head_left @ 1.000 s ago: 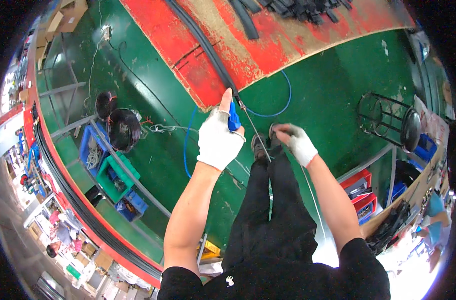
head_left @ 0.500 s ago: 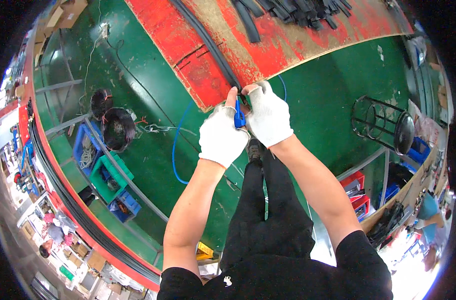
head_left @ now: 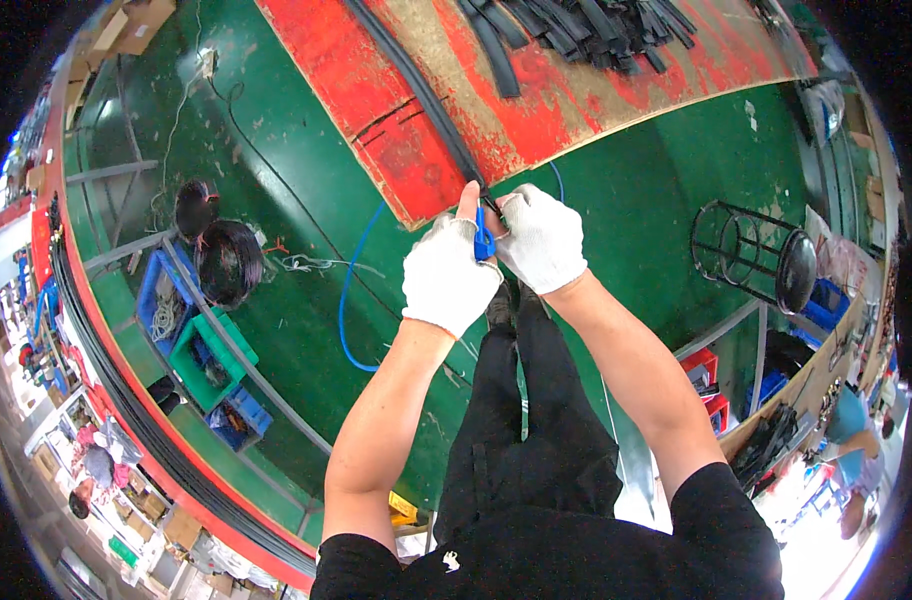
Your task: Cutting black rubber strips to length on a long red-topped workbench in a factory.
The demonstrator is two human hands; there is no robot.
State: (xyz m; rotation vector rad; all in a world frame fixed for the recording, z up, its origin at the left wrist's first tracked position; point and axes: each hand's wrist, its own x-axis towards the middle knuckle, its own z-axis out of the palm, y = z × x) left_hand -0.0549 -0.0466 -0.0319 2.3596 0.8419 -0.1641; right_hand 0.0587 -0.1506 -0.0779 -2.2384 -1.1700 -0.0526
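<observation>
A long black strip [head_left: 416, 85], rubber-like or a sleeved tube, runs down the red worn table [head_left: 391, 155] to its near corner. Its near end lies between my hands, just past the edge. My left hand [head_left: 449, 270], in a white glove with bare fingertips, is closed round a small blue tool [head_left: 484, 240], its index finger stretched along the strip's end. What kind of tool it is I cannot make out. Close beside it, my right hand [head_left: 543, 238], gloved the same way, has its fingers curled in a pinch at the strip's end. The fingertips partly hide the contact.
Several short black strips [head_left: 586, 30] are heaped at the table's far side. A blue hose [head_left: 348, 300] loops over the green floor. At left stand a green crate [head_left: 204, 350], blue bins [head_left: 241, 415] and black coils [head_left: 228, 262]; at right, a black stool [head_left: 794, 270].
Both hands have shifted very slightly nearer and to the right, along with the blue tool. The view has moved a little; the grip looks the same.
</observation>
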